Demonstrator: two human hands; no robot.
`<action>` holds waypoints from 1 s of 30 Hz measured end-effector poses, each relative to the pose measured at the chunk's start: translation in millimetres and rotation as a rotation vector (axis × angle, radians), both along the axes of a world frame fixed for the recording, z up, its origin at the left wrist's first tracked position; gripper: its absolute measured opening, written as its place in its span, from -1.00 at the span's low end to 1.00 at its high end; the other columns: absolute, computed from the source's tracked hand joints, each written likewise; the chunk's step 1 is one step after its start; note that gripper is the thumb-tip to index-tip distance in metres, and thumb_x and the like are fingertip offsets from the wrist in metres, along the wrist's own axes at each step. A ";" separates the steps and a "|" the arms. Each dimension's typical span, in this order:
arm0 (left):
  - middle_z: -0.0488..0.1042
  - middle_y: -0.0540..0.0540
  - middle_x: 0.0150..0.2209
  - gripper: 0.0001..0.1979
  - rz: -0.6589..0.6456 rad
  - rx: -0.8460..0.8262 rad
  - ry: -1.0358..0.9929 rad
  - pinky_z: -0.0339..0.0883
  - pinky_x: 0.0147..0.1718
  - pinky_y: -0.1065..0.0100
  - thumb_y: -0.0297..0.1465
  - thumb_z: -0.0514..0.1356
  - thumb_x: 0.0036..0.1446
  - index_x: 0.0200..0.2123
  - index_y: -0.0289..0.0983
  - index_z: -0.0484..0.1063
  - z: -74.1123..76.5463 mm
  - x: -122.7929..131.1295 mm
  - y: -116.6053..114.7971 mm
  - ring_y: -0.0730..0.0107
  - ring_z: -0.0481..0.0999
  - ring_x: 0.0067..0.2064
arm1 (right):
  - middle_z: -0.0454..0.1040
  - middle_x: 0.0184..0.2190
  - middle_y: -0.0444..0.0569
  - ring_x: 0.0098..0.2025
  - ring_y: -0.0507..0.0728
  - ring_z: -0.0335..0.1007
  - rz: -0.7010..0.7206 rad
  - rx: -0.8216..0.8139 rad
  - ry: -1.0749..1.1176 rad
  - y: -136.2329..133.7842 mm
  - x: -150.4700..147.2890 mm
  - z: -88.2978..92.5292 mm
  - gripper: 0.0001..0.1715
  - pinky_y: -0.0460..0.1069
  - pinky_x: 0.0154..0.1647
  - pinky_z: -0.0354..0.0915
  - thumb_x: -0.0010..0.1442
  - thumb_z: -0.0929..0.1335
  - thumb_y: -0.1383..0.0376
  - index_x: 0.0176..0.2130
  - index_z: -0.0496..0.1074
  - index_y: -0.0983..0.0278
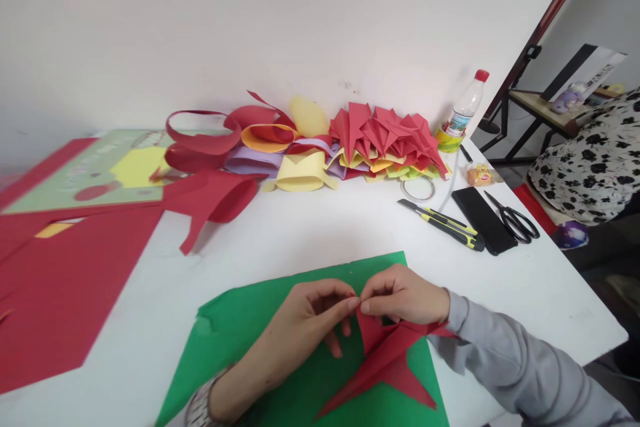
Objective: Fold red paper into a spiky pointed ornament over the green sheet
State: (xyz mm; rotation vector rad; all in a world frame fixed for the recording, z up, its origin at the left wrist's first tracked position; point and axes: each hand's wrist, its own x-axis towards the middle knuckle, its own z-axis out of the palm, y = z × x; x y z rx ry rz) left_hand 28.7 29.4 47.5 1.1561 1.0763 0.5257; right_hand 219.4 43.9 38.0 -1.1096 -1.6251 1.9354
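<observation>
A folded red paper star [385, 363] with long pointed arms lies partly raised over a green sheet [240, 310]. At its upper left tip, my left hand [317, 310] pinches the paper between thumb and forefinger, the other fingers curled loosely below. My right hand [403, 297] pinches the same tip from the other side, so the fingertips of both hands nearly meet. Part of the star is hidden behind my right hand and sleeve.
Behind stand red folded paper shapes [390, 133] and curled paper pieces [300, 170]. Rightward lie a utility knife [445, 223], a black phone [483, 220], scissors [515, 220], a tape roll [419, 189] and a bottle [465, 107]. Red sheets [75, 293] cover the left. A person in floral clothing [595, 160] is at right.
</observation>
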 end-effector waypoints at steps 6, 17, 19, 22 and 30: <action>0.42 0.10 -0.65 -0.69 0.002 -0.112 -0.049 0.31 -0.69 0.48 -0.14 0.34 -0.08 -0.52 -0.28 0.46 4.4 3.3 -0.4 0.51 0.38 -0.66 | 0.32 -0.66 -0.26 -0.67 -0.10 0.13 -0.006 -0.004 -0.031 -1.3 -1.4 0.6 -0.88 -0.18 -0.65 0.09 0.08 0.37 0.32 -0.45 0.45 0.34; 0.53 0.01 -0.59 -0.75 0.070 0.079 0.055 0.44 -0.59 0.38 -0.18 0.25 0.01 -0.40 -0.26 0.52 0.8 -0.8 -4.3 0.37 0.50 -0.55 | 0.33 -0.66 -0.26 -0.68 -0.10 0.11 -0.036 0.000 -0.034 -0.6 -1.1 -1.2 -0.87 -0.17 -0.66 0.06 0.10 0.38 0.32 -0.46 0.43 0.33; 0.53 0.02 -0.59 -0.80 0.067 0.264 0.143 0.44 -0.59 0.39 -0.24 0.20 0.06 -0.42 -0.24 0.52 -1.6 -1.7 -6.9 0.36 0.51 -0.55 | 0.33 -0.66 -0.26 -0.69 -0.11 0.11 -0.043 -0.003 -0.035 -0.6 -1.7 -1.3 -0.87 -0.17 -0.67 0.06 0.10 0.37 0.34 -0.47 0.42 0.33; 0.51 0.04 -0.60 -0.80 0.053 0.699 0.313 0.37 -0.60 0.45 -0.34 0.14 0.15 -0.48 -0.20 0.49 -6.0 -2.5 -12.3 0.42 0.48 -0.58 | 0.33 -0.67 -0.26 -0.69 -0.11 0.10 -0.046 -0.016 -0.032 -0.3 -2.8 -0.6 -0.88 -0.18 -0.68 0.05 0.10 0.36 0.37 -0.48 0.42 0.33; 0.61 -0.10 -0.35 -0.69 -0.175 1.616 0.549 0.44 -0.44 0.44 -0.52 -0.07 0.29 -0.16 -0.27 0.47 -13.0 -16.3 -10.8 0.37 0.57 -0.40 | 0.33 -0.67 -0.28 -0.71 -0.12 0.10 -0.057 -0.043 -0.009 1.0 -2.8 -2.7 -0.88 -0.18 -0.68 0.06 0.10 0.37 0.35 -0.47 0.41 0.32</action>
